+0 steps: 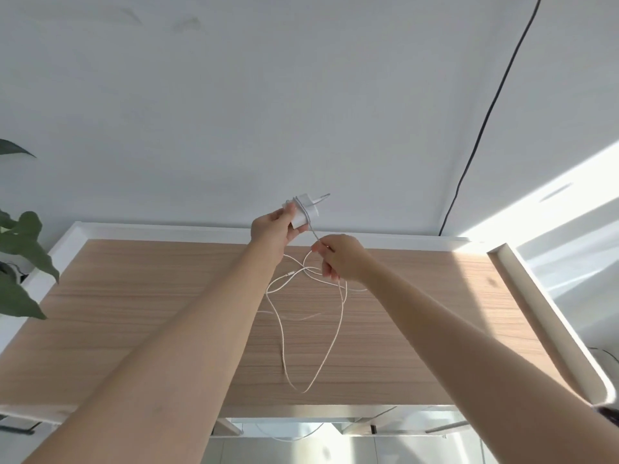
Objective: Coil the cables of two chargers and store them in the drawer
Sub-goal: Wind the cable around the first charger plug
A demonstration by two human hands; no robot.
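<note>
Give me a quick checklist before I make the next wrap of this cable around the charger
1. Left hand has a firm grip on the charger: ok.
2. Right hand pinches the cable: ok.
3. Cable taut between hands: ok.
4. Slack free of knots: not ok, loops cross on the table.
5. Second charger located: cannot tell.
6. Drawer open: cannot tell.

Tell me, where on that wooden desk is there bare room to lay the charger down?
Bare wood lies on the desk between the plant and the left hand's arm, and right of the right hand toward the white rail. The middle is crowded with loose white cable.
</note>
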